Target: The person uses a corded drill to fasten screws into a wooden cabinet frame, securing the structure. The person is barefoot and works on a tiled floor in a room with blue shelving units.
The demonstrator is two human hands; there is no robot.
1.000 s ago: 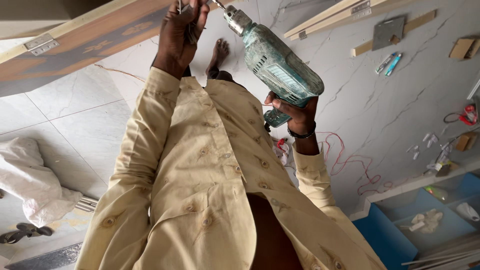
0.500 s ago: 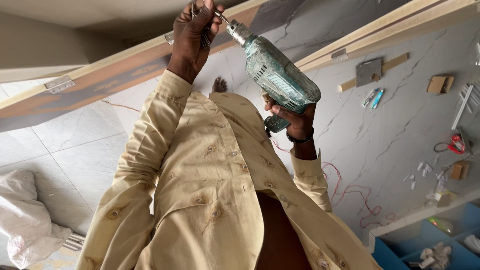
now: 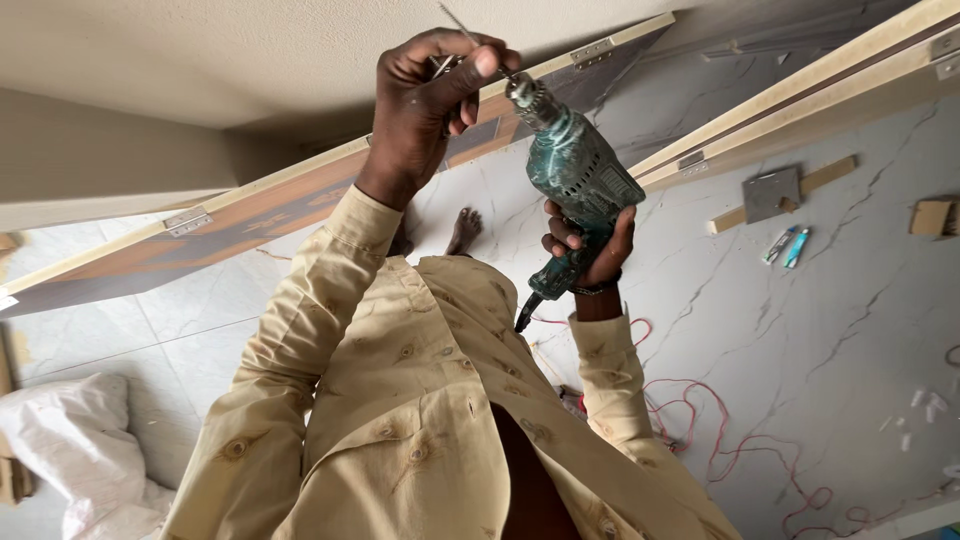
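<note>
Here, seen from above, a person holds a green electric drill (image 3: 575,185) raised in front of the chest, its bit pointing up, seemingly so the tip can be handled. The right hand (image 3: 590,240) is wrapped tight around the pistol grip. The left hand (image 3: 435,95) pinches its fingers nearly closed around the chuck (a thin metal piece shows there). A long wooden panel (image 3: 250,225) lies on the marble floor (image 3: 820,330) below.
</note>
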